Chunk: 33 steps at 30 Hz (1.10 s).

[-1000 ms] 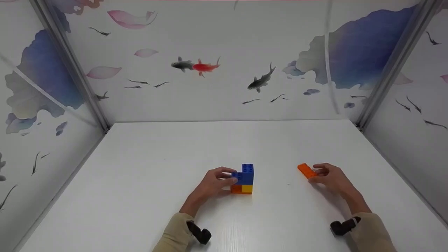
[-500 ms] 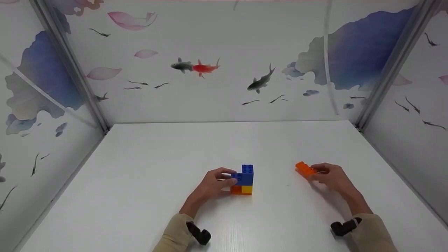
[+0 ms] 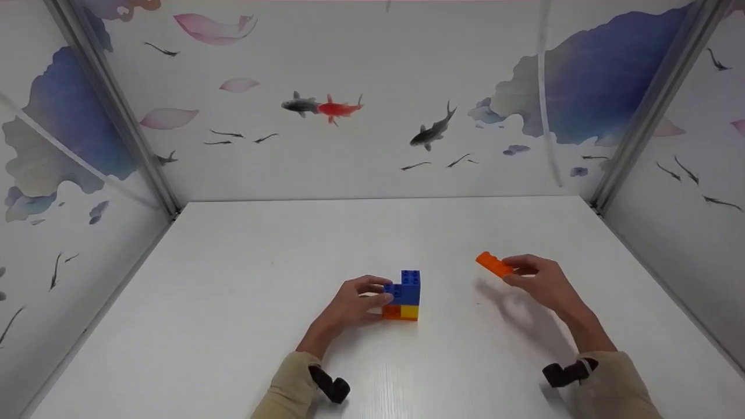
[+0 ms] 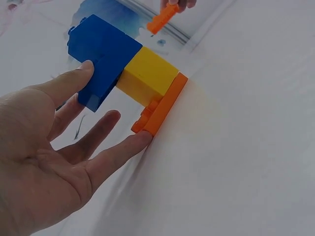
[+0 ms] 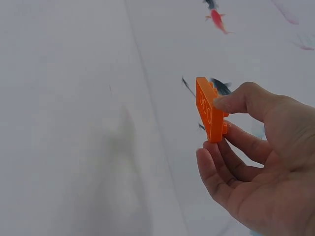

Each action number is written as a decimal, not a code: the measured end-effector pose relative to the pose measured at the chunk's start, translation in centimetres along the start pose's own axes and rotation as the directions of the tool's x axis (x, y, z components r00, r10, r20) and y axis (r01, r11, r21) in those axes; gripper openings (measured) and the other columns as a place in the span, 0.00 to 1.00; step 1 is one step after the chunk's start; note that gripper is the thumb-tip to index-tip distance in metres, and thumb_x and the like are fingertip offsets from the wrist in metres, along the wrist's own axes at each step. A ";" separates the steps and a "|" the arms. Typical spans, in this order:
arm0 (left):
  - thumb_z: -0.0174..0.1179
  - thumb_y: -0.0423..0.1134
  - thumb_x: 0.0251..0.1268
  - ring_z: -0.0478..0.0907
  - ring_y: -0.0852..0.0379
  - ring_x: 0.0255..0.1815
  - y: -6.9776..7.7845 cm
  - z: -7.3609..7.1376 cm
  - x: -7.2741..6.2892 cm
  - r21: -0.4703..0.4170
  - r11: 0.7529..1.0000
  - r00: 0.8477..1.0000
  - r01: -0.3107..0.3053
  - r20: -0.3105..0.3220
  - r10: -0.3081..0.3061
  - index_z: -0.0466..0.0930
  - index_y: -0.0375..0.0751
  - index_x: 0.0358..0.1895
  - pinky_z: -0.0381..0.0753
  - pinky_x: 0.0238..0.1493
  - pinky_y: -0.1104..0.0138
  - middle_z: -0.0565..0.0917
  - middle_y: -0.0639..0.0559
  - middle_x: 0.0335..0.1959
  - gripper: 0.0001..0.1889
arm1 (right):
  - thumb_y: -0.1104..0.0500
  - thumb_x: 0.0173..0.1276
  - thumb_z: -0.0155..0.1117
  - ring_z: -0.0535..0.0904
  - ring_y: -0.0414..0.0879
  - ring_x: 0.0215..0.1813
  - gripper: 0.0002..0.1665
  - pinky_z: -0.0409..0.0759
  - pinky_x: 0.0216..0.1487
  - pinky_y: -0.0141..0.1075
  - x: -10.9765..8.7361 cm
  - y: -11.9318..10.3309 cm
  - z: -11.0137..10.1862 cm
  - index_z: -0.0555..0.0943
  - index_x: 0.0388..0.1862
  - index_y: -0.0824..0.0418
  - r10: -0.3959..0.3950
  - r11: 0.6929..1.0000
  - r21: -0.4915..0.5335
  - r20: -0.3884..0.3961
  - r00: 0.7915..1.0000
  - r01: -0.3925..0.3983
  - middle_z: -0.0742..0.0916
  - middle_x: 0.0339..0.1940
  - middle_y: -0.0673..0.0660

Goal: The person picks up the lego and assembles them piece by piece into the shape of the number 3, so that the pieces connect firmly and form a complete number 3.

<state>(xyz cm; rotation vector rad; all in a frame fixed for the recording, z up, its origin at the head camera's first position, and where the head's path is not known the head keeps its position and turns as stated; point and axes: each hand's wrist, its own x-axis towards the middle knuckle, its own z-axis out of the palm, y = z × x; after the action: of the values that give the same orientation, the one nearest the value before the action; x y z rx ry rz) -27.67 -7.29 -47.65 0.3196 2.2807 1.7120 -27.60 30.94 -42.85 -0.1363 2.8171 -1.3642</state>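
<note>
Stacked bricks (image 3: 407, 295), blue over yellow and orange, stand just below the middle of the head frame, where our left hand (image 3: 355, 299) pinches them from the left, thumb pressed against the blue. Farther along, at centre right of the frame, we hold an orange brick (image 3: 492, 265) tilted above the white table (image 3: 454, 361), pinched between thumb and fingers of our right hand (image 3: 542, 280).

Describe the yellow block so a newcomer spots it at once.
On the white table, find the left hand holding a stack. In that stack, between the blue bricks above and the orange plate below, sits the yellow block. It is the only yellow piece.
</note>
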 end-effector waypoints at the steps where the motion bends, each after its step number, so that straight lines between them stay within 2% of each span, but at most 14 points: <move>1: 0.65 0.50 0.67 0.78 0.46 0.62 0.0 0.0 0.0 0.013 1.000 1.000 -0.005 -0.005 0.005 0.80 0.50 0.61 0.85 0.58 0.56 0.79 0.43 0.62 0.21 | 0.51 0.70 0.67 0.77 0.58 0.60 0.28 0.80 0.49 0.35 -0.1 -0.3 0.1 0.78 0.65 0.62 -0.012 1.000 -0.006 -0.001 1.000 0.012 0.82 0.60 0.66; 6: 0.65 0.50 0.67 0.78 0.47 0.61 0.3 0.0 0.0 0.039 0.999 1.000 -0.011 -0.018 0.012 0.81 0.50 0.60 0.82 0.62 0.56 0.79 0.45 0.61 0.21 | 0.53 0.71 0.66 0.78 0.58 0.59 0.25 0.81 0.50 0.36 -0.4 -2.0 0.5 0.79 0.64 0.62 -0.054 0.998 -0.021 0.010 0.999 0.054 0.82 0.61 0.66; 11: 0.65 0.49 0.67 0.79 0.46 0.62 0.4 0.1 -0.1 0.010 1.000 1.000 0.001 -0.009 -0.001 0.80 0.48 0.61 0.83 0.60 0.56 0.78 0.45 0.63 0.22 | 0.55 0.70 0.66 0.80 0.57 0.58 0.24 0.84 0.52 0.39 -0.9 -3.6 1.0 0.79 0.63 0.61 -0.086 0.996 -0.012 0.024 0.996 0.087 0.82 0.60 0.65; 20: 0.65 0.49 0.67 0.79 0.47 0.61 0.2 -0.1 -0.1 -0.006 1.000 1.000 -0.016 0.006 0.016 0.79 0.46 0.62 0.83 0.60 0.56 0.78 0.44 0.63 0.22 | 0.61 0.69 0.66 0.82 0.56 0.55 0.22 0.85 0.49 0.29 -0.9 -6.3 1.9 0.80 0.61 0.62 -0.175 0.985 0.006 0.043 0.984 0.175 0.83 0.59 0.64; 27: 0.64 0.45 0.69 0.80 0.47 0.59 0.6 0.1 -0.2 -0.022 0.999 1.000 -0.026 -0.002 0.026 0.77 0.44 0.62 0.83 0.61 0.55 0.78 0.42 0.62 0.22 | 0.61 0.69 0.66 0.85 0.55 0.51 0.22 0.87 0.49 0.32 -0.5 -8.0 2.9 0.81 0.62 0.60 -0.181 0.984 0.007 0.055 0.982 0.181 0.83 0.60 0.63; 33: 0.65 0.47 0.68 0.79 0.47 0.59 0.6 0.1 -0.1 -0.010 1.000 1.000 -0.009 -0.010 0.009 0.77 0.44 0.62 0.84 0.60 0.56 0.79 0.43 0.62 0.22 | 0.60 0.69 0.67 0.84 0.54 0.52 0.20 0.85 0.47 0.28 -0.3 -9.0 3.7 0.82 0.60 0.59 -0.202 0.979 0.035 0.066 0.977 0.200 0.84 0.59 0.62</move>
<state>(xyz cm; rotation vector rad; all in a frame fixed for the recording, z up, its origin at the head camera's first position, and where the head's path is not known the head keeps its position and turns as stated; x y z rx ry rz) -27.52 -7.05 -47.05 0.3212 2.2799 1.7327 -26.47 22.56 -38.08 -0.4712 2.7893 -1.4031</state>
